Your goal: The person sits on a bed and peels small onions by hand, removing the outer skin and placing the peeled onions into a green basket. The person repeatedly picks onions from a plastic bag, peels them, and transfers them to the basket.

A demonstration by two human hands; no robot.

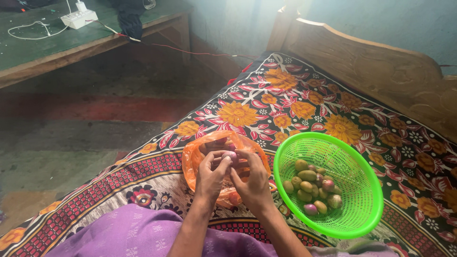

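Small round pinkish-purple onion (230, 155), skin glossy, pinched btwn fingertips of left hand (212, 175) & right hand (252, 180). Both grips clamped on it, over crumpled orange plastic bag (196, 157).

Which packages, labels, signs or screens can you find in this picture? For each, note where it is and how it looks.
Orange plastic bag: on the flowered bedspread, behind both hands, left of the green basket; crumpled, translucent, open.
No labels, signs or screens are in view.
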